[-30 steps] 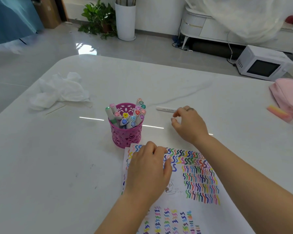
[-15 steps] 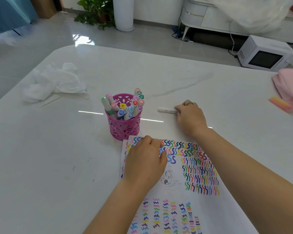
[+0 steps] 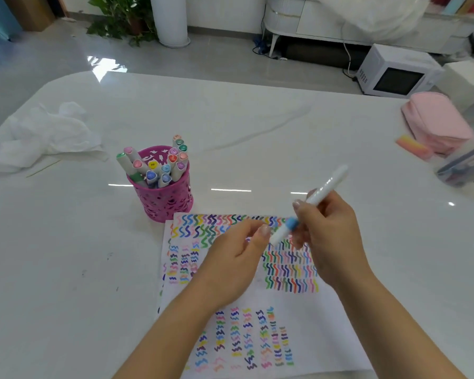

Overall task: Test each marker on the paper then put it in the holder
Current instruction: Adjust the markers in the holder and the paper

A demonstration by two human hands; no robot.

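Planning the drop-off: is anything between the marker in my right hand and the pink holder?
Only the left hand, low over the paper beside the white marker, edges that path; the pink holder is crowded with markers.

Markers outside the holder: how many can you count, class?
1: the marker in the right hand, above the paper. The blurred box at the right edge may hide more.

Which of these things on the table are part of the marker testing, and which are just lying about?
In the job: marker in the right hand, scribbled paper, pink holder, markers standing in it.
Lying about: crumpled tissue, pink pouch, pink-orange block, clear tub.
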